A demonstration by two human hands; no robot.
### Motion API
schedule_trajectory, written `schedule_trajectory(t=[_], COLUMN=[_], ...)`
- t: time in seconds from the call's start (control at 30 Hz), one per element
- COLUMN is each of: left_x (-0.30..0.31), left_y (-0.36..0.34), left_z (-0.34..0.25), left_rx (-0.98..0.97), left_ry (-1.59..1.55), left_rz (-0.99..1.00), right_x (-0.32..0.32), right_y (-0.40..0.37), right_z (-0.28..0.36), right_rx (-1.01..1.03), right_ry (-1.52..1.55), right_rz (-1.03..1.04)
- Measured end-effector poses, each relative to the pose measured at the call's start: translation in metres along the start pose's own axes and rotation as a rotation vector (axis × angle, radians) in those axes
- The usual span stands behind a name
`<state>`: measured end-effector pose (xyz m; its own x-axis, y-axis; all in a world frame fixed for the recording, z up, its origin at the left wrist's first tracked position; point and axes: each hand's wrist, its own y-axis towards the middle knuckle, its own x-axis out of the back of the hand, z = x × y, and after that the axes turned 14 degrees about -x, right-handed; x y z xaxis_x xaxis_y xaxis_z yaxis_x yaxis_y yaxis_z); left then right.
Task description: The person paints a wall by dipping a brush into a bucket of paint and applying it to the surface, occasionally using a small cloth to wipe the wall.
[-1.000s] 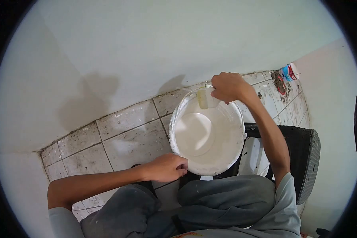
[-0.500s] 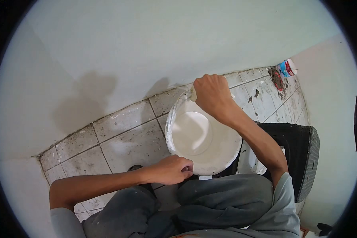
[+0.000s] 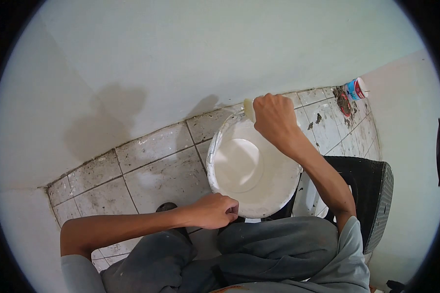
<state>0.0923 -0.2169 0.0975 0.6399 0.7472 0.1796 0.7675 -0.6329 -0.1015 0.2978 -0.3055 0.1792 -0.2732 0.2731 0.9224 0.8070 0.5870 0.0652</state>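
A large round white bucket [image 3: 211, 163] stands on the floor in front of me, its inside pale and smeared, with whitish liquid or a wet-looking bottom. My right hand [image 3: 275, 117] is closed at the far rim, around a pale yellow, rounded-edged piece [image 3: 249, 110]. Most of that piece is hidden by my fingers, so its kind does not show. My left hand [image 3: 214, 210] lies beside the near left rim, above my knee. Its fingers are curled into a loose fist with nothing visible in them.
Dirty white floor tiles [image 3: 156, 171] run along a pale wall [image 3: 220, 49]. A black plastic stool or chair [image 3: 376, 195] stands at the right. In the far right corner, a blue, red and white tub [image 3: 357, 89] lies by dark debris [image 3: 343, 100].
My right hand has shifted slightly right along the far rim, and more of the pale yellow piece shows. The whole view has tilted a little; my left hand stays put.
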Motion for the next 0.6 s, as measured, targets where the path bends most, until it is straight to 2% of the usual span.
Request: schedule_trajectory(t=[0.13, 0.23, 0.43, 0.53, 0.6], left_x=[-0.001, 0.002, -0.002, -0.002, -0.002], left_y=[0.0, 0.001, 0.001, 0.002, 0.002], left_z=[-0.001, -0.004, -0.003, -0.005, -0.007], left_rx=[0.036, 0.056, 0.047, 0.048, 0.051], left_ry=[0.008, 0.013, 0.012, 0.01, 0.002], left_rz=[0.034, 0.066, 0.054, 0.067, 0.075], right_x=[-0.002, -0.009, -0.006, 0.011, 0.014], right_y=[-0.006, -0.011, -0.019, -0.014, -0.007], right_z=[-0.003, 0.001, -0.004, -0.016, -0.018], right_rx=[0.027, 0.028, 0.057, 0.007, -0.026], right_ry=[0.113, -0.011, 0.012, 0.004, 0.034], right_rz=[0.022, 0.045, 0.052, 0.039, -0.048])
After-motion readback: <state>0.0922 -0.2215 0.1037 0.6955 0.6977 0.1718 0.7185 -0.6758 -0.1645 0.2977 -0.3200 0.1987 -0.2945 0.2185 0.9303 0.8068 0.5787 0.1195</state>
